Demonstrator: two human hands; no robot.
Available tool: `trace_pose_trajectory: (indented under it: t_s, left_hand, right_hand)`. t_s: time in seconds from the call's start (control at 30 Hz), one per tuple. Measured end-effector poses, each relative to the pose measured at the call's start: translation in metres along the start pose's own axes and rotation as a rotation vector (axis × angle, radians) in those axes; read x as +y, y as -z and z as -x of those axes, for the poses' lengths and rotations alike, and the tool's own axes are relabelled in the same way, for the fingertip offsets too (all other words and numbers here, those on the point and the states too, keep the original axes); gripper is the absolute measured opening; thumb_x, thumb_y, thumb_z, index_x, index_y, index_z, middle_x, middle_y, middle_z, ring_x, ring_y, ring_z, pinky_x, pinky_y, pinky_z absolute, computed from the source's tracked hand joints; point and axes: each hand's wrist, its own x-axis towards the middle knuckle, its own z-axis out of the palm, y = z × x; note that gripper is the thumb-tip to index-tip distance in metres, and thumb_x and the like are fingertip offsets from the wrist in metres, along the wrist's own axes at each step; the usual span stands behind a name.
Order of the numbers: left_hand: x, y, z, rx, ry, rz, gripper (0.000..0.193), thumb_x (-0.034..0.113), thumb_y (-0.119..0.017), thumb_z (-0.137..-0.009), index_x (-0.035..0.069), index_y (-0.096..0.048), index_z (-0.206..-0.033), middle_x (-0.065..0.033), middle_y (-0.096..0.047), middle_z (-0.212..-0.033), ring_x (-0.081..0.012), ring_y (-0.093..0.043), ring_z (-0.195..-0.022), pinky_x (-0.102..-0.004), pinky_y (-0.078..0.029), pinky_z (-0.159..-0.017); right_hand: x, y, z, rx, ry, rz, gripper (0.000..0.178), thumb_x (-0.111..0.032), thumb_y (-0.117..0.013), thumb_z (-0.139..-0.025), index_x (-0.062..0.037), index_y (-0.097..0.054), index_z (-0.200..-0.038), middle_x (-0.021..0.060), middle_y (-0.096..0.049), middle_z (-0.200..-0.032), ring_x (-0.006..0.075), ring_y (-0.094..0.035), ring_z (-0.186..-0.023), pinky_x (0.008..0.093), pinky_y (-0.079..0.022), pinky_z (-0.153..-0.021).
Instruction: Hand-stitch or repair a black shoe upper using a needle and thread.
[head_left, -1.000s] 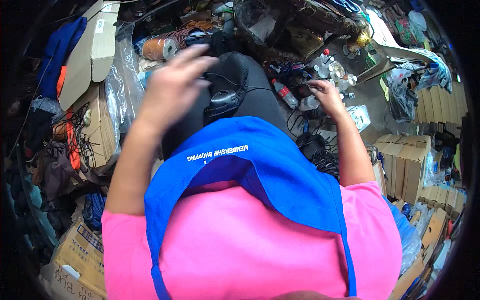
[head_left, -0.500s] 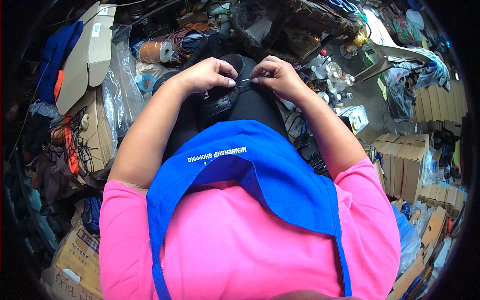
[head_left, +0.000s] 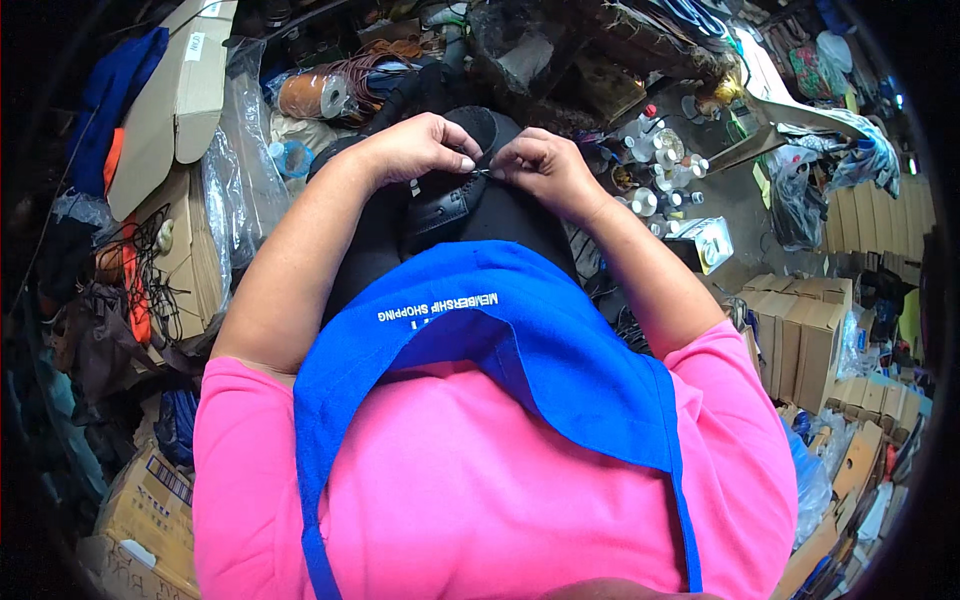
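A black leather shoe (head_left: 442, 212) lies on my lap over dark trousers, above the bib of a blue apron (head_left: 480, 275). My left hand (head_left: 420, 152) grips the shoe's edge from the left, fingers curled over it and thumb on the near side. Opposite it, my right hand (head_left: 548, 172) pinches a thin, shiny needle (head_left: 481, 171) between thumb and forefinger. The needle's tip is at the shoe's edge, close to my left thumb; whether it has entered the leather I cannot tell. Both hands hide parts of the shoe.
Several white-capped bottles (head_left: 660, 165) and a rectangular can (head_left: 707, 243) stand to the right. At the far left are a spool of orange-brown cord (head_left: 310, 97) and a tall cardboard piece (head_left: 180, 100). Cardboard boxes (head_left: 800, 325) are stacked at the right.
My right hand has moved left, toward my left hand, bringing the needle to the shoe's edge. My left hand keeps its grip on the shoe.
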Motion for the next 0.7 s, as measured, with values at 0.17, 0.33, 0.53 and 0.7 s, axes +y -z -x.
trace_pose_trajectory:
  t_s: [0.17, 0.33, 0.53, 0.7]
  left_hand:
    - [0.004, 0.004, 0.003, -0.053, 0.001, -0.094, 0.035, 0.016, -0.064, -0.080, 0.001, -0.064, -0.112, -0.0063, -0.063, -0.099, -0.0150, -0.057, -0.096, -0.0290, -0.043, -0.088]
    - [0.007, 0.005, 0.004, -0.080, 0.006, -0.170, 0.039, 0.010, -0.062, -0.080, 0.003, -0.062, -0.119, -0.0083, -0.068, -0.106, -0.0150, -0.060, -0.097, -0.0298, -0.045, -0.090]
    - [0.018, 0.006, 0.006, -0.085, -0.042, -0.373, 0.038, 0.006, -0.065, -0.077, 0.000, -0.062, -0.114, -0.0092, -0.065, -0.100, -0.0179, -0.059, -0.096, -0.0315, -0.044, -0.090]
    - [-0.003, 0.003, 0.000, 0.229, -0.128, -0.159, 0.040, 0.000, -0.074, -0.065, 0.003, -0.062, -0.104, -0.0080, -0.065, -0.099, -0.0206, -0.061, -0.093, -0.0324, -0.046, -0.089]
  right_hand:
    - [-0.007, -0.005, 0.011, 0.077, 0.185, 0.249, 0.016, -0.007, -0.070, -0.075, -0.0120, -0.071, -0.091, 0.0078, -0.057, -0.079, 0.0240, -0.061, -0.074, 0.0327, -0.050, -0.063]
    - [-0.029, 0.004, 0.005, -0.013, 0.268, 0.474, 0.018, -0.010, -0.065, -0.076, -0.0147, -0.069, -0.093, 0.0095, -0.058, -0.083, 0.0285, -0.059, -0.079, 0.0390, -0.046, -0.070]
    - [-0.062, 0.009, -0.022, -0.353, 0.243, 0.793, 0.019, -0.009, -0.056, -0.078, -0.0094, -0.069, -0.092, 0.0123, -0.059, -0.087, 0.0292, -0.060, -0.086, 0.0412, -0.045, -0.075]
    - [-0.043, -0.004, -0.031, -0.319, 0.126, 0.656, 0.017, -0.011, -0.063, -0.075, -0.0073, -0.069, -0.091, 0.0140, -0.061, -0.088, 0.0306, -0.062, -0.086, 0.0388, -0.050, -0.075]
